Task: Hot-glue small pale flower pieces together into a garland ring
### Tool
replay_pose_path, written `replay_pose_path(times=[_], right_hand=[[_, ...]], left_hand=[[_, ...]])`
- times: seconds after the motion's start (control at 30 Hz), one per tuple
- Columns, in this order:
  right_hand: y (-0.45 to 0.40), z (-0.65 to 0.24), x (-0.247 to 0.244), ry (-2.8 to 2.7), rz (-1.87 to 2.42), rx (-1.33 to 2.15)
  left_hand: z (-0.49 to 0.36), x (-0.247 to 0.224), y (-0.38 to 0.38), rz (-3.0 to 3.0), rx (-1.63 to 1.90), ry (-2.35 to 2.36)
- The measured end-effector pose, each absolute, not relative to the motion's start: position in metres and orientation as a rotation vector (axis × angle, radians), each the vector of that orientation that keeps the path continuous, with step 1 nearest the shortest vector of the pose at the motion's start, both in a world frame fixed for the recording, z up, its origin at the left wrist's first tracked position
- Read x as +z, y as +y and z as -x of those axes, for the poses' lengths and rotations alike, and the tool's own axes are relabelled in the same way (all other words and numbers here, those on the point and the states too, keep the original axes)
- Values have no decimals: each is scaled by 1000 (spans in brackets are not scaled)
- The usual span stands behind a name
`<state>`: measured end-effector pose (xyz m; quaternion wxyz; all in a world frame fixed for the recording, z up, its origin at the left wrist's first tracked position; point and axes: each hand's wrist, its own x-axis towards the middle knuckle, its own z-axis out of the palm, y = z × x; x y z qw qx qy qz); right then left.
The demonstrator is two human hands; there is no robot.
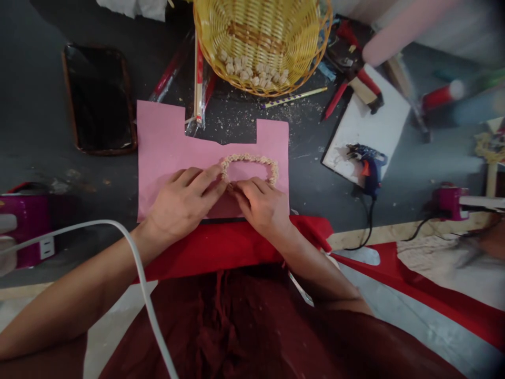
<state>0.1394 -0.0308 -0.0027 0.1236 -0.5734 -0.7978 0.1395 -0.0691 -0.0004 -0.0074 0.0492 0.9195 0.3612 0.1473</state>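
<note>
A loop of small beige pieces [248, 157] lies on a pink sheet [165, 142] with notched corners at the table's near edge. My left hand [183, 202] rests on the sheet, its bent fingertips against the loop's left side. At the loop's lower left, my right hand [264, 205] has its thumb and fingers pressed together on the near edge. Both sets of fingertips nearly meet, and they partly hide that stretch of the loop. Beyond the sheet, a yellow woven basket [264, 34] holds several loose beige pieces [256, 73].
A phone [100, 100] lies at left, near a purple power box [29, 226]. Beyond the sheet is a pencil [294, 98]. Right of it, a blue glue gun [373, 171] sits on a white board [369, 126] with pliers [363, 79]. A white cable [138, 258] crosses my left arm.
</note>
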Motion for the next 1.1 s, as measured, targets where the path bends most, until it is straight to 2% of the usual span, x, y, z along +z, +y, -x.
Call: replay_pose_path(times=[0.3, 1.1], right_hand=[[-54, -148, 2, -2428, 1475, 258], [-53, -146, -8, -2539, 1478, 141]], left_hand=[[68, -6, 0, -2826, 442, 1137], [68, -6, 0, -2820, 444, 1122]])
